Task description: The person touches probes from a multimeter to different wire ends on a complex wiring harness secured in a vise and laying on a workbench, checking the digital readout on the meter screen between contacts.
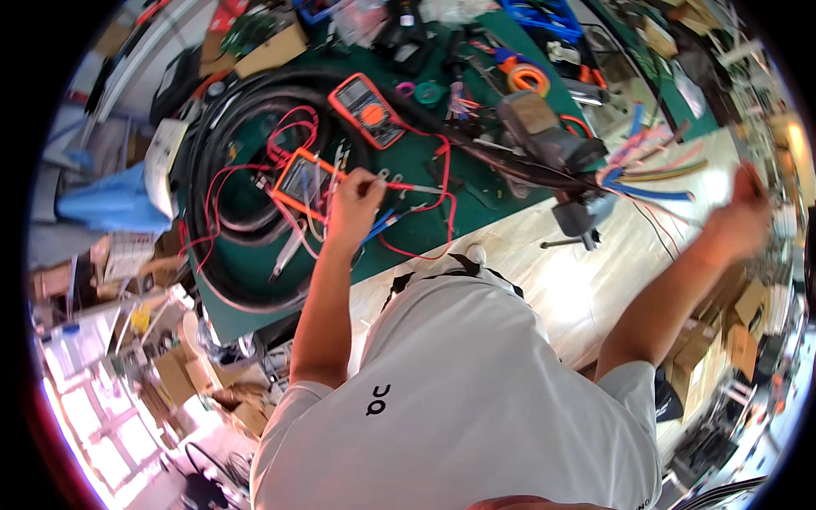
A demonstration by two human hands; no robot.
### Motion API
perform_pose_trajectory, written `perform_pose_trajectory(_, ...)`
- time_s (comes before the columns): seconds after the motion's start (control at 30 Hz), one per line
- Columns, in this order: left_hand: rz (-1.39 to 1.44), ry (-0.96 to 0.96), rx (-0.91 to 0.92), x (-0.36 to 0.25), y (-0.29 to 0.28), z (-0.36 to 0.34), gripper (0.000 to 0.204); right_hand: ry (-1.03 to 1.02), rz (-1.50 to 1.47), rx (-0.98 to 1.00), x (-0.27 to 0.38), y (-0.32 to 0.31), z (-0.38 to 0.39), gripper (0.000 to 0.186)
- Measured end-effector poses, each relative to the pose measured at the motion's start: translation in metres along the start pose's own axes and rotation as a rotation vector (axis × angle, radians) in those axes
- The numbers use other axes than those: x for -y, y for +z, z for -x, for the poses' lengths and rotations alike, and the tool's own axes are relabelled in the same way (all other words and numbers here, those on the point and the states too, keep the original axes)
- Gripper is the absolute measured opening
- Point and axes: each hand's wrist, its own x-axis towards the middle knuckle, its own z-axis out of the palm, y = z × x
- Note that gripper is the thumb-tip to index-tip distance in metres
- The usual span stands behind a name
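Observation:
My left hand point(357, 202) is over the green table with its fingers pinched together; what is between them is hidden. Small ring terminals point(384, 175) and a red test probe point(415, 188) lie just right of its fingertips. Close by on its left is an orange-framed multimeter point(303, 184), and beyond it a second red-orange multimeter point(367, 110). My right hand point(741, 219) is stretched far out to the right, smeared by motion, so its fingers cannot be made out. Left of it, the fanned coloured wires point(650, 183) stick out of a thick black cable point(510, 161) gripped at a bench vise point(582, 217).
The thick black cable lies in a large coil point(204, 187) on the table point(246, 319). Red test leads point(448, 217) loop across it. Orange tape rolls point(529, 79) and a blue bin point(544, 15) are at the back. Cardboard boxes point(693, 361) stand at the lower right.

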Motion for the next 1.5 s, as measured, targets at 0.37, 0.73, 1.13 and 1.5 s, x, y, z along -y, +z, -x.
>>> perform_pose_trajectory(0.37,0.151,-0.049,0.139,-0.006,0.003,0.017,0.013,0.43,-1.198,1.236,0.239,0.0,0.18,0.04)
perform_pose_trajectory(0.73,0.255,-0.025,0.277,0.007,-0.009,0.025,0.02,0.104,-0.71,1.326,0.243,0.065,0.258,0.023)
perform_pose_trajectory(1.13,-0.343,0.294,0.191,0.068,-0.033,0.056,0.017,-0.049,-0.862,1.116,0.276,0.051,0.279,0.022)
perform_pose_trajectory(1.5,-0.192,0.134,-0.171,0.054,-0.051,0.056,0.014,-0.163,-0.703,1.293,0.29,0.068,0.318,0.021)
